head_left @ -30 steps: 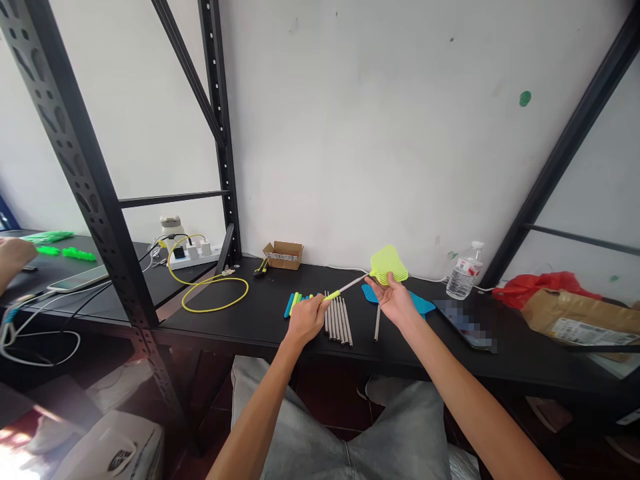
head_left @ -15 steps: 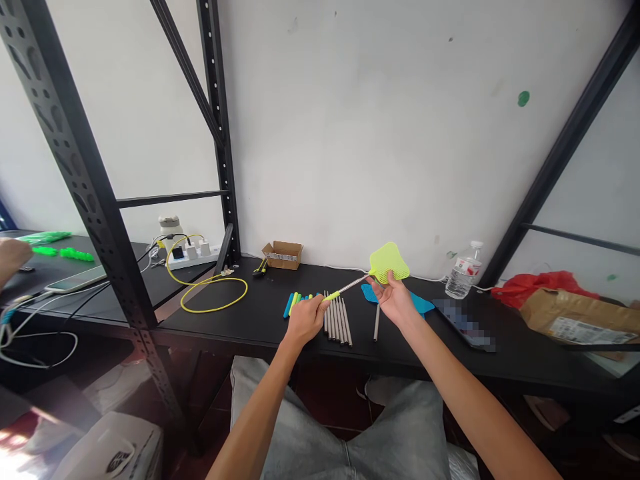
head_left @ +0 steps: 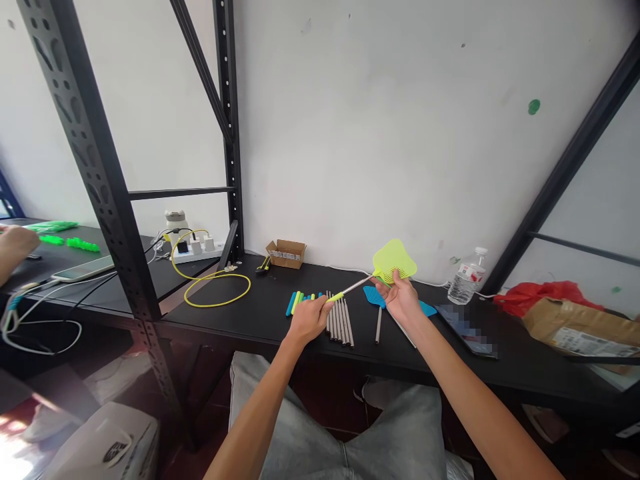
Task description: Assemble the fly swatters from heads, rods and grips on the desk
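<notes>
Showing at the far left edge is another person's hand [head_left: 17, 248], near some bright green pieces [head_left: 83, 245]; whether it holds anything cannot be told. Rightward come a white power strip [head_left: 203, 253], a looped yellow cable [head_left: 220, 305] on the black table [head_left: 240, 325] and a small cardboard box [head_left: 286, 255] by the wall. Short blue and yellow-green tubes [head_left: 291, 305] lie just beside the person's left hand [head_left: 309, 319], which is wrapped around the yellow-green handle of a fly swatter [head_left: 394, 257]. The swatter is held above the table, its thin metal rod slanting up to the right over a row of metal rods [head_left: 340, 323]. It looks light: the rod should be stiff and rather slick, the perforated head thin and bendy, so the handle seems the surest hold, with a second grip best placed low on the head, near the rod. There the right hand [head_left: 400, 298] pinches the head's lower edge between thumb and fingers. Below that hand lies a blue swatter [head_left: 373, 295], partly hidden. Further right are a phone [head_left: 465, 331], a clear bottle [head_left: 466, 279], a red bag [head_left: 545, 293] and a brown package [head_left: 585, 320].
</notes>
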Demonstrator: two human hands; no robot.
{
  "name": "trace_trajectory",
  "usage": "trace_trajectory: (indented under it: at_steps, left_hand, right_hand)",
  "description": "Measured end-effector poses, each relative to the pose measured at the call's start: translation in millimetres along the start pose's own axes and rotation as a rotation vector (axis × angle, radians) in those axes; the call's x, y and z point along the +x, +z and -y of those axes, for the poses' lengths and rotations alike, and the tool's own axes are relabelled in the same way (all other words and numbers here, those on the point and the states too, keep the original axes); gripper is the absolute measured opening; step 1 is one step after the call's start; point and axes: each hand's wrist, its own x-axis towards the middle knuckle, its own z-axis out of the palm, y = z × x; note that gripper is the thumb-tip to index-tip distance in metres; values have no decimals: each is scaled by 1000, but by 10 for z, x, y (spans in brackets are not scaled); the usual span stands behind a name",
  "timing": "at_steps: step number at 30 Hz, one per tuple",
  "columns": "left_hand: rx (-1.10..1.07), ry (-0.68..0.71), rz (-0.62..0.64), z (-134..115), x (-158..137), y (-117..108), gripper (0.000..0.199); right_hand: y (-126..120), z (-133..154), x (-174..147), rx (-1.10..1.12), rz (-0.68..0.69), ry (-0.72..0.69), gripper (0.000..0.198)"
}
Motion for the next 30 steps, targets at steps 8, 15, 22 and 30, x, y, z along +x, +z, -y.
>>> trace_trajectory:
  at_steps: [8,15,22,30]
  left_hand:
    - [-25,-7,3,0,-20,-7,45]
    - [-14,26,40,4,-37,0,49]
    - [-17,35,55,-7,-32,-11,50]
    - [-10,40,36,-2,-32,-8,47]
  right_hand:
    - [107,70,-14,-80,-2,-15,16]
    - [107,29,-27,-98,14,-39,16]
    - [138,17,-34,-166,50,-33,15]
    - [220,-95,-37,-246,-2,-126,22]
